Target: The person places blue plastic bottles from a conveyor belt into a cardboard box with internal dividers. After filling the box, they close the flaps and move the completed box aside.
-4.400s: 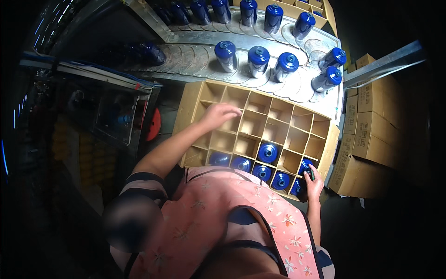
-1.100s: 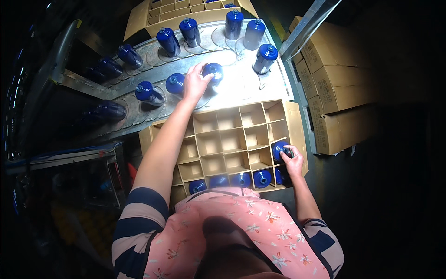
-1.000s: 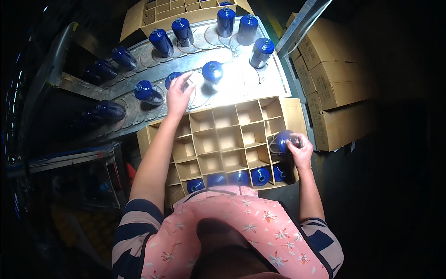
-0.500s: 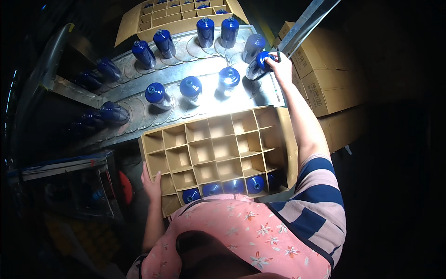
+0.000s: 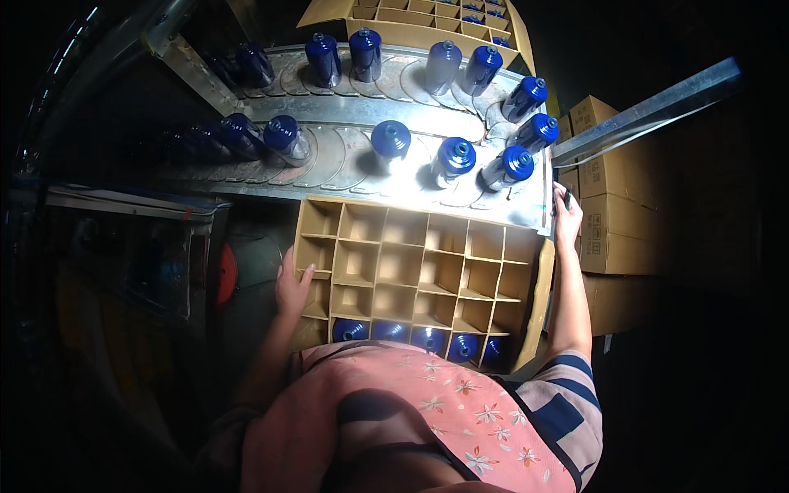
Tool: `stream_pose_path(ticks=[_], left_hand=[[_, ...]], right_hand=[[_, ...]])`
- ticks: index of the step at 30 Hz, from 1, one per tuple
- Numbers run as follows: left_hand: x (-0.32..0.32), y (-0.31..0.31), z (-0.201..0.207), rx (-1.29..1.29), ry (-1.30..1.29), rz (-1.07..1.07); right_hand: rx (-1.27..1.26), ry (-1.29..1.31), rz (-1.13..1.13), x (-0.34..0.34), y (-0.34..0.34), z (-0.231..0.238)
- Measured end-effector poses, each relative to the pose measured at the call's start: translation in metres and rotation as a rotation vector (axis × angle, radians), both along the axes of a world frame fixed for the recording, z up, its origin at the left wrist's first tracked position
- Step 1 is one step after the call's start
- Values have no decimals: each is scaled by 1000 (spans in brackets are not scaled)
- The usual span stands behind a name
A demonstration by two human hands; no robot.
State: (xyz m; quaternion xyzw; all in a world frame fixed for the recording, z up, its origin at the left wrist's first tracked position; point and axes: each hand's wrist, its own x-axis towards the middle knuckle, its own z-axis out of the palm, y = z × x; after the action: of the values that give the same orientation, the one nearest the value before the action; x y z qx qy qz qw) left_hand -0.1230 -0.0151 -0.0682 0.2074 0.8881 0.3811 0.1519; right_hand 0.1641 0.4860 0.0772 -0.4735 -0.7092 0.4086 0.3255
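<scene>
In front of me sits a cardboard box (image 5: 544, 304) with divider cells; several blue glass bottles (image 5: 463, 347) stand in the row nearest my body. My left hand (image 5: 294, 287) grips the box's left wall, thumb over the edge. At the right end of the metal conveyor, my right hand (image 5: 567, 220) is closed around a slim dark stick-like thing (image 5: 568, 198), too small to name surely. Just beyond that hand, apart from it, a blue-topped bottle (image 5: 517, 163) leans on the conveyor, close to another bottle (image 5: 539, 131) by the edge.
Several more bottles ride the looped conveyor (image 5: 345, 177). Beyond it stands another divided box (image 5: 394, 33) with some bottles. A metal bar (image 5: 649, 111) slants out at the right, above stacked closed cartons (image 5: 629, 226). A red round object (image 5: 228, 275) shows at left.
My right hand has let go of the bottle and drawn back toward me, to the conveyor's edge. The view has shifted left. My left hand stays on the box.
</scene>
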Motion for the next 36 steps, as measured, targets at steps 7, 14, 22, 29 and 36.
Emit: stream_pose_path(ticks=[7, 14, 22, 29, 36], left_hand=[[19, -18, 16, -9, -1, -11], [31, -52, 39, 128, 100, -5], [122, -94, 35, 320, -26, -418], [139, -144, 47, 357, 4, -425], [141, -109, 54, 294, 32, -777]], right_hand=[[-394, -115, -75, 150, -220, -5], [-376, -566, 305, 155, -372, 12], [-74, -913, 499, 160, -360, -10], [-291, -580, 267, 164, -379, -12], [-296, -235, 277, 140, -366, 53]])
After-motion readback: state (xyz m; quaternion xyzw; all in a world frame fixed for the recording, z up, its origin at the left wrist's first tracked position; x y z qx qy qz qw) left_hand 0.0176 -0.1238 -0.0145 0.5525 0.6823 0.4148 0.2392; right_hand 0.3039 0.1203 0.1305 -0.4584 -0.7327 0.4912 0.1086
